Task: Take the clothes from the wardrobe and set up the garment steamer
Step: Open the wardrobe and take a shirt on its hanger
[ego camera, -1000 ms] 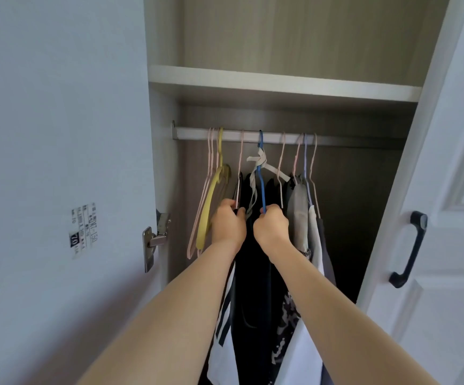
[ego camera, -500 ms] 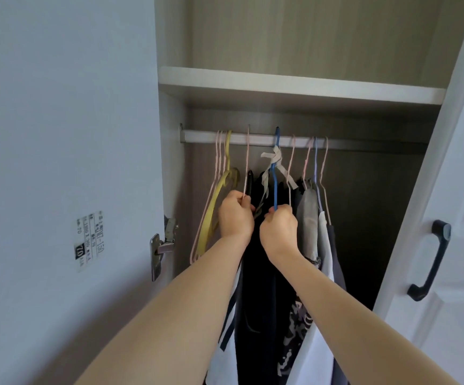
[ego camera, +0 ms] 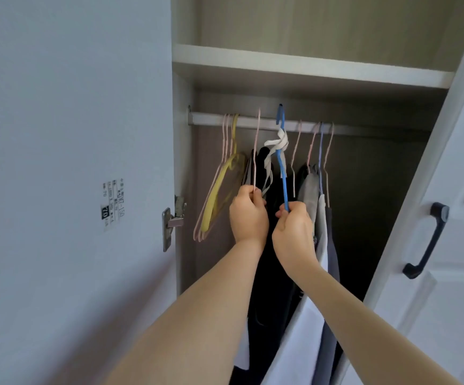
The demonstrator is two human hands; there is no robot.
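Up inside the open wardrobe (ego camera: pixel 322 29), both hands reach to the hangers on the metal rail (ego camera: pixel 253 122) under the shelf (ego camera: pixel 308 66). The left hand (ego camera: pixel 249 215) has its fingers curled round the lower neck of a thin pink hanger (ego camera: pixel 256 154), whose hook is over the rail. The right hand (ego camera: pixel 294 232) pinches the stem of a blue hanger (ego camera: pixel 281 162) between curled fingers and thumb; that hanger's hook stands above the rail, tilted, and whether it touches the rail cannot be told. A strip of white fabric (ego camera: pixel 276 145) is knotted round the blue stem just below the rail. Between and below the two hands hang dark clothes (ego camera: pixel 269 273), with a grey garment (ego camera: pixel 310 190) and a white garment (ego camera: pixel 303 343) just to their right, all inside the hanging compartment. To the left, a yellow hanger (ego camera: pixel 219 187) and a few bare pink ones hang at a slant near the wardrobe's side wall. Further pink hangers and a pale blue one (ego camera: pixel 320 157) hang on the rail to the right of the hands. The left door (ego camera: pixel 72 134) carries a small printed label (ego camera: pixel 112 204) and a metal hinge (ego camera: pixel 172 218) at its edge. The right door (ego camera: pixel 461 245) bears a dark handle (ego camera: pixel 428 240).
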